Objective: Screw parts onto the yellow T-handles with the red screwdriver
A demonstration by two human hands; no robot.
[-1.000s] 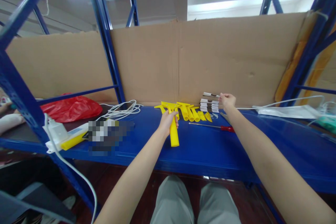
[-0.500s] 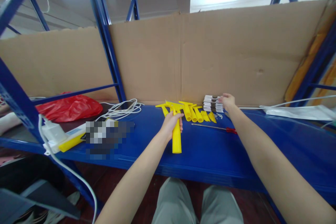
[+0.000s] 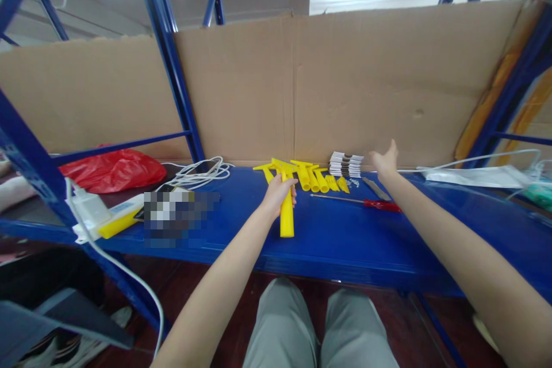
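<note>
At the smooth blue shelf (image 3: 345,247): left hand (image 3: 276,192) wrapped round yellow tubular T-piece (image 3: 287,221); right hand (image 3: 386,161) splayed, empty, near layered stack (image 3: 346,165).

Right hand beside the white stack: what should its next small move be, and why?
Probably ease the right hand slightly left to the white stack and take one piece: the hand is open, appears empty, and sits just right of that stack, while the left hand grips a yellow tool.

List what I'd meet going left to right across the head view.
Red bag, coiled white cable, left hand gripping a yellow handle, white stack, right hand, white packet.
</note>
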